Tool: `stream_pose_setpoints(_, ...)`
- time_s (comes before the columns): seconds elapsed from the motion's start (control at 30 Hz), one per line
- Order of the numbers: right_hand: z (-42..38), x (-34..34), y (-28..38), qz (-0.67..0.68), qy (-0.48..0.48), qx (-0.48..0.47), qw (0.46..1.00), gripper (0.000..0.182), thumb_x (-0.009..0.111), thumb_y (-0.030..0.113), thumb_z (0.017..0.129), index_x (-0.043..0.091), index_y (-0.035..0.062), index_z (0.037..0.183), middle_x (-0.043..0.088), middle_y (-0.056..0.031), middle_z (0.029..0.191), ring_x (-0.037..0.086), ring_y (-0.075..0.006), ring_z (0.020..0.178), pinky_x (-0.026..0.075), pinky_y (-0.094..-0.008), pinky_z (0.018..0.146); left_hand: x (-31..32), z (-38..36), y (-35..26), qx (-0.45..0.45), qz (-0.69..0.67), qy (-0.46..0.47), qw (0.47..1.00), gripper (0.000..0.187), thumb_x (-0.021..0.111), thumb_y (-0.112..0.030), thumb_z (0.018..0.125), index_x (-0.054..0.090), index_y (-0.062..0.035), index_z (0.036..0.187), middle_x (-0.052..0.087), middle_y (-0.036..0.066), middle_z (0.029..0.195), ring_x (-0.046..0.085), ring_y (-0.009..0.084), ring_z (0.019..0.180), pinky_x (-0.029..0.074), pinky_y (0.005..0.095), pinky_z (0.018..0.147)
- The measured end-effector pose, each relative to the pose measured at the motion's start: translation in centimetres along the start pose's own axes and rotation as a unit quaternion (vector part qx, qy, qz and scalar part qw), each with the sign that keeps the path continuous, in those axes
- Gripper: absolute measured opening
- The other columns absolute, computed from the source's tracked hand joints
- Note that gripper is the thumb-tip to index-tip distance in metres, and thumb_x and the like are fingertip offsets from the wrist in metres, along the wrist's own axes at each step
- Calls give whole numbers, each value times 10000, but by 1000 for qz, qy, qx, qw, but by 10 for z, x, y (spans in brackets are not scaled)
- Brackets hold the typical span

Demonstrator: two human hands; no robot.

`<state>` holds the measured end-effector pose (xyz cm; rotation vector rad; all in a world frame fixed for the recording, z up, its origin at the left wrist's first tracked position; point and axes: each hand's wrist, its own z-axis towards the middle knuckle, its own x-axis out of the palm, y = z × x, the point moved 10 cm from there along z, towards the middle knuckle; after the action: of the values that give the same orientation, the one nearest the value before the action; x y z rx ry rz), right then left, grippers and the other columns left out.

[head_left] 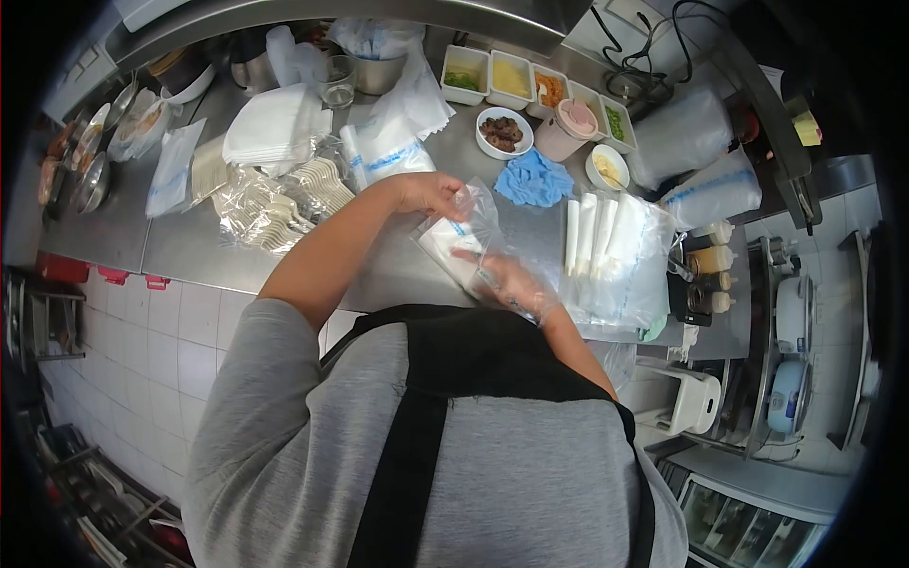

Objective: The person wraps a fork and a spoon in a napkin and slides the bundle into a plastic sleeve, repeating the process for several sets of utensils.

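My left hand (431, 194) pinches the upper edge of a clear plastic bag (485, 216) above the near part of the steel counter. Under the film is a flat white folded napkin (443, 248) with blue print beside it. From the right, my right hand (516, 286) grips the napkin's lower side, its index finger lying across the white face. Clear film wraps over the back of this hand and its wrist. Just beyond my left hand lies a stack of white plastic bags with blue print (386, 161).
Wrapped plastic forks (270, 204) and white napkins (275, 128) lie to the left. Behind are a bowl of browned meat (504, 133), a blue cloth (533, 178) and food tubs (511, 79). White rolled packets (606, 232) and sauce bottles (712, 257) stand at right.
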<state>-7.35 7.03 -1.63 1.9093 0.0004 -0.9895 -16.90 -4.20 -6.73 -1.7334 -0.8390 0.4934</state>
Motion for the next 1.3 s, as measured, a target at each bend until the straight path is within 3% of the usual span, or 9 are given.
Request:
stream_pose_setpoints(0.27, 2, 1, -10, 14, -36, 6, 999, 630, 712, -2, 729, 546, 207, 1299, 560, -93, 1251, 560, -225, 1068, 457, -313, 908, 15, -21, -9, 25, 95, 5, 995, 272, 715, -79, 810, 627, -24, 1062, 662, 30, 992, 585, 105, 924, 458, 249, 833)
stream_pose_setpoints(0.37, -18, -23, 21, -45, -168, -128, 976, 798, 757, -70, 638, 497, 186, 1347, 545, -67, 1261, 567, -195, 1030, 497, -288, 824, 6, -24, -5, 70, 97, -40, 992, 244, 684, -97, 848, 602, -30, 1068, 643, 24, 988, 582, 111, 920, 456, 254, 826)
stream_pose_setpoints(0.5, -84, -62, -28, 231, -211, 34, 949, 959, 814, -36, 579, 391, 155, 1419, 531, -67, 1257, 586, -203, 988, 523, -285, 722, -18, -44, 1, 50, 6, -111, 993, 229, 651, -118, 885, 562, -46, 1083, 616, 24, 976, 575, 114, 915, 456, 260, 819)
stream_pose_setpoints(0.63, -175, -110, -80, 174, -325, 234, 900, 980, 836, 40, 574, 367, 150, 1427, 483, -97, 1321, 578, -205, 1009, 519, -334, 780, -22, -62, -13, 54, -40, -146, 987, 228, 653, -111, 882, 555, -50, 1078, 613, 31, 965, 571, 112, 907, 454, 255, 818)
stream_pose_setpoints(0.73, -170, -139, -50, 78, -365, 107, 921, 780, 833, 109, 592, 520, 138, 1306, 454, -130, 1362, 515, -262, 1173, 434, -408, 966, -11, -63, -27, 33, 3, -128, 991, 208, 656, -96, 871, 559, -55, 1050, 606, 17, 963, 561, 100, 908, 450, 255, 816)
stream_pose_setpoints(0.87, -96, -141, 49, 8, -250, -87, 964, 405, 837, 180, 580, 697, 105, 952, 297, -170, 1513, 208, -315, 1432, 199, -429, 1132, 31, -64, -74, 64, 96, -52, 992, 205, 673, -71, 839, 572, -67, 1017, 584, -16, 929, 531, 79, 910, 430, 247, 814)
stream_pose_setpoints(1.03, -54, -126, 74, 197, -49, -78, 976, 267, 788, 36, 678, 680, 35, 922, 644, -110, 1116, 553, -229, 1150, 395, -376, 1008, 77, -65, -140, 155, 103, 40, 982, 284, 672, -63, 840, 550, -73, 1096, 585, -6, 976, 541, 73, 883, 448, 253, 788)
stream_pose_setpoints(1.07, -62, -139, 78, 235, -90, -104, 962, 171, 712, -51, 736, 662, 4, 889, 669, -61, 905, 627, -160, 909, 491, -309, 850, 81, -62, -155, 180, 101, 38, 978, 332, 672, -65, 840, 533, -80, 1141, 587, -4, 984, 549, 76, 887, 455, 257, 784)
stream_pose_setpoints(1.3, -174, -265, -53, 263, -416, 17, 870, 181, 653, -57, 768, 652, 5, 938, 665, -48, 899, 644, -131, 797, 523, -261, 723, 67, -33, -190, 198, 59, -50, 977, 713, 680, -160, 847, 290, -165, 1444, 584, 117, 1230, 614, 174, 1011, 484, 292, 827)
